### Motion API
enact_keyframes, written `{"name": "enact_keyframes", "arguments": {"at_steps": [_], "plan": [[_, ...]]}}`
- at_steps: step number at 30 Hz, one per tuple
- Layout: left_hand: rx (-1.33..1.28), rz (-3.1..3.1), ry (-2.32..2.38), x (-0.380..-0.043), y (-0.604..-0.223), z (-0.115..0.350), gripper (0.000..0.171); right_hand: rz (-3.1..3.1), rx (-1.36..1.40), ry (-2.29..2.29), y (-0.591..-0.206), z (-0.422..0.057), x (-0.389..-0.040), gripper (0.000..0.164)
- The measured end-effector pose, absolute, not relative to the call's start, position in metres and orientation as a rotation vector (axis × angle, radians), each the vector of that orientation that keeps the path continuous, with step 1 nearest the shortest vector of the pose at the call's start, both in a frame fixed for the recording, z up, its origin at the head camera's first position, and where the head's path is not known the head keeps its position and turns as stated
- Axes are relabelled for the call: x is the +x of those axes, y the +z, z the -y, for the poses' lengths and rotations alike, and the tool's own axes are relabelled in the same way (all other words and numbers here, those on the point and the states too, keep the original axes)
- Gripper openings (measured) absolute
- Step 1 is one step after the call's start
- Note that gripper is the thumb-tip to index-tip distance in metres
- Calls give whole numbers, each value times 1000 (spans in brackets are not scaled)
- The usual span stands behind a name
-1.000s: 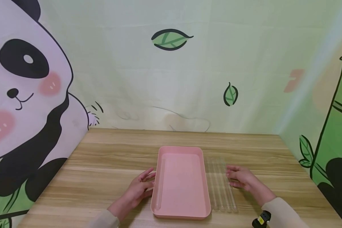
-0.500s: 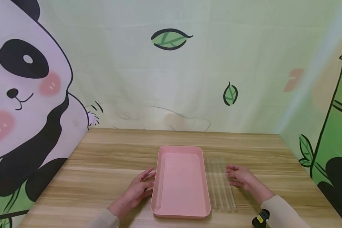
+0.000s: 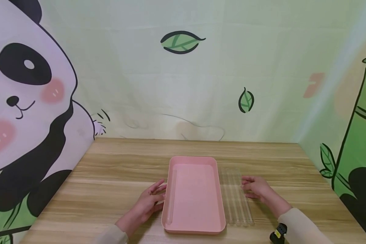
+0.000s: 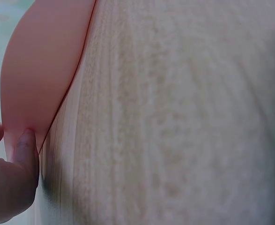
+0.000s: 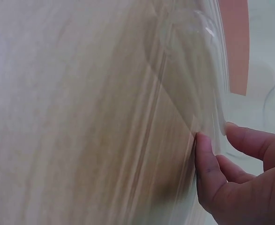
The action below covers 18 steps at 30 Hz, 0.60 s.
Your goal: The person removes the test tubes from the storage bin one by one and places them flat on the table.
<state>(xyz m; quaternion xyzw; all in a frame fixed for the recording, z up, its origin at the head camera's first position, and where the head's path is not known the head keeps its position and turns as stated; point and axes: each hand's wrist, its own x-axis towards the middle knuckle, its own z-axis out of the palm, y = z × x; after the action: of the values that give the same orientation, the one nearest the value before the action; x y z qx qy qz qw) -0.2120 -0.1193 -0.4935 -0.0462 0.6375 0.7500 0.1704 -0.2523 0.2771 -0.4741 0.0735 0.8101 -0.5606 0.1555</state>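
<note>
A pink rectangular tray sits on the wooden table, with one clear tube lying lengthwise along its left inner side. Several more clear tubes lie side by side on the table, close against the tray's right. My left hand rests by the tray's left wall, loosely bent; in the left wrist view a fingertip touches the pink wall. My right hand touches the outermost tube from the right with relaxed fingers. The right wrist view shows that tube's rounded end and fingertips against its side.
The wooden tabletop extends around the tray on both sides. Behind it hangs a green cloth backdrop printed with a panda and leaves. A black device is strapped at the right wrist.
</note>
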Motion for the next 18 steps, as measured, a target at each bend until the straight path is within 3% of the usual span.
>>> {"name": "enact_keyframes", "arguments": {"at_steps": [18], "plan": [[-131,-1795,2160,-210,-494,120,69,-2328,297,-1588,-465,-273,-250,52]]}}
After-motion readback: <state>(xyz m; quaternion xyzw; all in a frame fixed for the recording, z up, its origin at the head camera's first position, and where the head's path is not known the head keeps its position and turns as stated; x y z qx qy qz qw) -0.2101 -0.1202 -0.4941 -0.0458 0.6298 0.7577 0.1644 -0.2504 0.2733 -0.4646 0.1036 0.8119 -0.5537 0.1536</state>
